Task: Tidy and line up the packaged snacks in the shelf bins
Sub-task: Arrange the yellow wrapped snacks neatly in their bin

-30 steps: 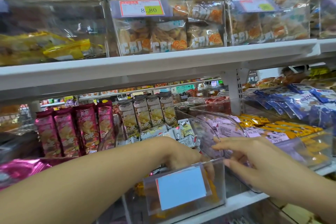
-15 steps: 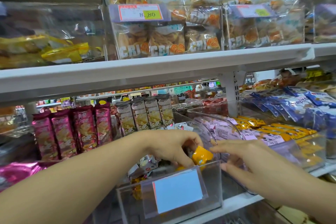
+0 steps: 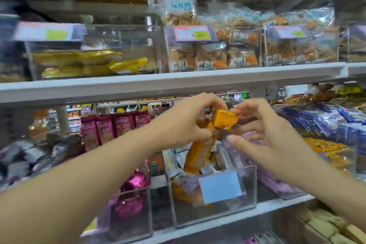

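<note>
Lifting the orange snack packet [image 3: 200, 150] out: half a second ago only its tip showed above the rim, now it hangs over the clear acrylic bin [image 3: 213, 216], lower end at the opening. Left hand [image 3: 184, 123] grips its upper part, fingers curled; right hand [image 3: 263, 130], earlier flat by the neighbouring bin, now pinches the folded top end. More orange packs lie jumbled behind the blue label [image 3: 220, 187]. We judge it's being straightened for restacking; bin not yet lined up
</note>
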`<action>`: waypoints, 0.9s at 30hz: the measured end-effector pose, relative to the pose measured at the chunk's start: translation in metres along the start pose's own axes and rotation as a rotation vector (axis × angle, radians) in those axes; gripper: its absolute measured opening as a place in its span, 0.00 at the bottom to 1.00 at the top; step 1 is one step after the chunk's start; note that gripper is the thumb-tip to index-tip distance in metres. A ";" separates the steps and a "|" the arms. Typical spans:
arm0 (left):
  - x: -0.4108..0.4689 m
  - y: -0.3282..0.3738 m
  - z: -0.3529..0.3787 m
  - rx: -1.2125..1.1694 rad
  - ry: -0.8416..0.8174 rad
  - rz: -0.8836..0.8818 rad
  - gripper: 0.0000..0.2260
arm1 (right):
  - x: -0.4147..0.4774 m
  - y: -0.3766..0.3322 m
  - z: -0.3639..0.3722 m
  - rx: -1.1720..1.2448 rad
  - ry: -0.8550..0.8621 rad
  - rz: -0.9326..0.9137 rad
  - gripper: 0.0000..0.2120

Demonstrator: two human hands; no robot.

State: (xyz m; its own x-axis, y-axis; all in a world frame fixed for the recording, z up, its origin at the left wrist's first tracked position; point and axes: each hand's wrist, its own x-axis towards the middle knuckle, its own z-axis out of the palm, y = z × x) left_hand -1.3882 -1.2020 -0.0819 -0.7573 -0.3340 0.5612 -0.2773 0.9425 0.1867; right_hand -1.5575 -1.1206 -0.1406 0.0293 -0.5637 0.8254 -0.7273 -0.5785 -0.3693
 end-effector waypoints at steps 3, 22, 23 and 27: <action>-0.032 0.013 -0.020 0.054 0.107 0.060 0.18 | 0.001 -0.035 0.014 0.065 0.033 -0.077 0.18; -0.320 -0.010 -0.053 0.266 0.038 -0.043 0.23 | -0.108 -0.152 0.189 0.290 -0.153 -0.353 0.15; -0.336 -0.015 -0.052 0.309 0.003 -0.076 0.23 | -0.115 -0.153 0.202 0.309 -0.177 -0.355 0.14; -0.394 -0.045 -0.041 0.491 -0.059 -0.151 0.25 | -0.134 -0.149 0.256 0.299 -0.350 -0.332 0.14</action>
State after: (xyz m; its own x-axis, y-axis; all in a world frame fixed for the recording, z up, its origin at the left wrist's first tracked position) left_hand -1.0537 -1.1123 -0.2784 -0.7155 -0.4793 0.5082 -0.6203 0.7705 -0.1468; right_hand -1.2778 -1.1097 -0.3057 0.4857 -0.4554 0.7461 -0.4161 -0.8711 -0.2608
